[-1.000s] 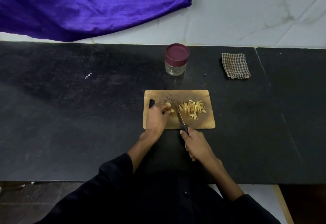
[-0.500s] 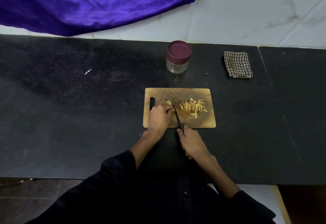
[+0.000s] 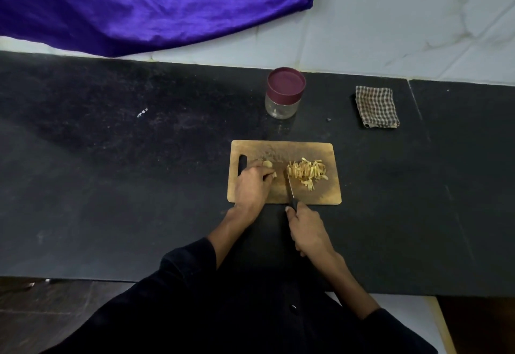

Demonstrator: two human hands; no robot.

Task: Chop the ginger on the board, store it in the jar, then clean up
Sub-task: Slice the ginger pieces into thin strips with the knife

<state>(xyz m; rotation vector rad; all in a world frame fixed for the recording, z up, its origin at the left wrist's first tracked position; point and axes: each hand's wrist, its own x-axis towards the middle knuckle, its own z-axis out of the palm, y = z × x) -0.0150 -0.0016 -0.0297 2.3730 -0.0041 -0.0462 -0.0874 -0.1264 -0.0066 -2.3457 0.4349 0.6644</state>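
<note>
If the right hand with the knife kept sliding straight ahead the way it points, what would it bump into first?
Probably the pile of pale chopped ginger strips on the wooden chopping board. The right hand grips the black-handled knife, whose blade already lies beside that pile. Beyond is bare board; depth is hard to judge.

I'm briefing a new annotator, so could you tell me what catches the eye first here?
The bright purple cloth across the wall at top left. Next, mid-counter, the wooden board, where the left hand holds a ginger piece and the right hand grips a knife beside the cut strips.
</note>
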